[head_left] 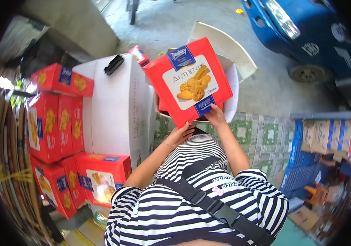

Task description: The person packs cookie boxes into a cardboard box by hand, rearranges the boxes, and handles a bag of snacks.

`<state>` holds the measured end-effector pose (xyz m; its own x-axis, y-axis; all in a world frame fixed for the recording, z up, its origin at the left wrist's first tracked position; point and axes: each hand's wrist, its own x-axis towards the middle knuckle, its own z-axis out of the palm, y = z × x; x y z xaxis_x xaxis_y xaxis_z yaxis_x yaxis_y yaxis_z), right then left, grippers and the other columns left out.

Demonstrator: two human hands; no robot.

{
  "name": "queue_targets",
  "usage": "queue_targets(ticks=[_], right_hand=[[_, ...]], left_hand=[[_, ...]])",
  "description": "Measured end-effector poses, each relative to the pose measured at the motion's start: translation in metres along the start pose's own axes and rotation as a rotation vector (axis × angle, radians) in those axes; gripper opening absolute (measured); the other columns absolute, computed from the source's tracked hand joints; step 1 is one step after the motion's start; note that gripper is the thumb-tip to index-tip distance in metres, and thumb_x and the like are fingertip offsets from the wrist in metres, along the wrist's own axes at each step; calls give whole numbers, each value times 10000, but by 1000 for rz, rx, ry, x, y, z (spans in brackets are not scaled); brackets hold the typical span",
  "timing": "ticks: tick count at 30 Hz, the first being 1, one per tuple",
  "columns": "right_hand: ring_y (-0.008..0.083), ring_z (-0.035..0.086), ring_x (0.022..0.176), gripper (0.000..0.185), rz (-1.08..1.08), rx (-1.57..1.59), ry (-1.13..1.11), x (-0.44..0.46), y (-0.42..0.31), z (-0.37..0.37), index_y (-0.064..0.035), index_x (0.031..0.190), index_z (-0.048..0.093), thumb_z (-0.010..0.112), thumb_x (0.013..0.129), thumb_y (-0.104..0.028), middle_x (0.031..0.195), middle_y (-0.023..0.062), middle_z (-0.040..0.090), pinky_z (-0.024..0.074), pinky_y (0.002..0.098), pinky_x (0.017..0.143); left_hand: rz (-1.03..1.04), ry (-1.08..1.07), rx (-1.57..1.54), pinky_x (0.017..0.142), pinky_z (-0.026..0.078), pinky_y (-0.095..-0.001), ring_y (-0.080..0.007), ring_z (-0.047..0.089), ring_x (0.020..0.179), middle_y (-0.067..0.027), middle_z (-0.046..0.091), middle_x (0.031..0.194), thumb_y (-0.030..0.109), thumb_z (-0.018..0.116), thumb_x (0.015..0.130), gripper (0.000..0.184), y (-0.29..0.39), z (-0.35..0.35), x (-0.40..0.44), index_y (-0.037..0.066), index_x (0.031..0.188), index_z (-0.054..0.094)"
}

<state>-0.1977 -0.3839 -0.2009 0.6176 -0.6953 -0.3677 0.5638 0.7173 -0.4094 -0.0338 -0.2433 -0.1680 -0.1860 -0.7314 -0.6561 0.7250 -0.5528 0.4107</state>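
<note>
A red biscuit box (200, 84) with a blue label and pictured cookies is held up, tilted, in front of my striped shirt. My right hand (216, 116) grips its lower edge, thumb on the front face and the other fingers mostly hidden. At the lower left corner, my left hand (180, 134) has its fingers curled against the box's underside. Behind and beneath the held box stands an open white carton (229, 88), one flap (227, 47) folded outward. Most of the carton's inside is hidden by the red box.
Several red biscuit boxes (48, 127) are stacked at the left beside a tall white carton (110, 110). A black object (114, 64) lies on top of that carton. A blue vehicle (307, 37) stands at upper right. Cardboard boxes (327, 135) are at the right.
</note>
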Motion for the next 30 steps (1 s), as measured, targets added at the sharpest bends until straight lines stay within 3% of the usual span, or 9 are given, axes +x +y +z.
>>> queue_targets(ticks=[2, 4, 8, 13, 18, 23, 25, 28, 30], right_hand=[[255, 526, 1005, 449, -129, 30, 239, -18, 4, -28, -71, 1121, 503, 678, 729, -200, 1058, 84, 575, 414, 449, 902], [285, 505, 999, 437, -106, 117, 552, -30, 8, -54, -102, 1095, 514, 696, 709, -193, 990, 90, 579, 410, 489, 892], [286, 489, 1002, 569, -325, 137, 697, -36, 2, -38, -207, 1156, 408, 727, 687, -161, 1069, 73, 509, 423, 493, 860], [249, 515, 968, 529, -294, 165, 624, -36, 10, -39, -239, 1118, 413, 715, 702, -118, 1037, 48, 529, 429, 464, 822], [224, 517, 974, 597, -262, 34, 692, -40, 11, -46, -272, 1146, 373, 703, 710, -34, 1052, 41, 531, 423, 442, 833], [251, 509, 997, 580, -175, 4, 653, -38, 18, -59, -224, 1171, 365, 691, 731, -34, 1068, 65, 520, 419, 419, 875], [261, 506, 1006, 532, -208, 28, 679, -42, 20, -47, -187, 1164, 381, 669, 748, -20, 1071, 77, 516, 419, 404, 896], [249, 523, 994, 519, -203, 9, 658, -46, 19, -44, -176, 1151, 374, 634, 755, 33, 1097, 52, 505, 420, 402, 892], [255, 520, 1003, 485, -188, -18, 652, -46, 20, -43, -128, 1138, 385, 641, 752, 15, 1104, 66, 502, 412, 413, 917]], left_hand=[[-156, -1, 62, 901, 396, -320, -182, 490, 1060, -78, 538, 1129, 458, 545, 832, 520, -2, -7, 24, 60, 1163, 495], [-242, 51, 1, 891, 403, -316, -183, 508, 1042, -70, 554, 1119, 498, 520, 829, 549, 1, -6, 35, 52, 1149, 512], [-142, -22, 97, 901, 387, -322, -178, 520, 1031, -66, 553, 1150, 448, 480, 856, 499, 3, 1, 42, 54, 1162, 515], [-123, 26, -39, 918, 372, -329, -197, 503, 1071, -88, 532, 1184, 408, 470, 869, 479, 10, -3, 39, 39, 1175, 486], [-71, 40, -276, 941, 363, -353, -246, 454, 1138, -145, 487, 1220, 378, 475, 870, 480, 9, -9, 32, -17, 1142, 467], [-19, 22, -383, 959, 360, -363, -256, 437, 1168, -188, 464, 1227, 356, 480, 870, 523, 9, -17, 27, -57, 1183, 405], [-26, -8, -470, 962, 360, -387, -285, 424, 1183, -214, 423, 1258, 345, 477, 872, 547, 15, -9, 17, 3, 1271, 324], [88, 9, -515, 964, 352, -422, -355, 384, 1204, -252, 290, 1339, 323, 482, 867, 644, 16, -3, 5, 199, 1383, 117], [105, -35, -638, 984, 329, -421, -355, 356, 1226, -257, 288, 1339, 353, 507, 846, 690, 14, -6, 0, 183, 1388, 115]])
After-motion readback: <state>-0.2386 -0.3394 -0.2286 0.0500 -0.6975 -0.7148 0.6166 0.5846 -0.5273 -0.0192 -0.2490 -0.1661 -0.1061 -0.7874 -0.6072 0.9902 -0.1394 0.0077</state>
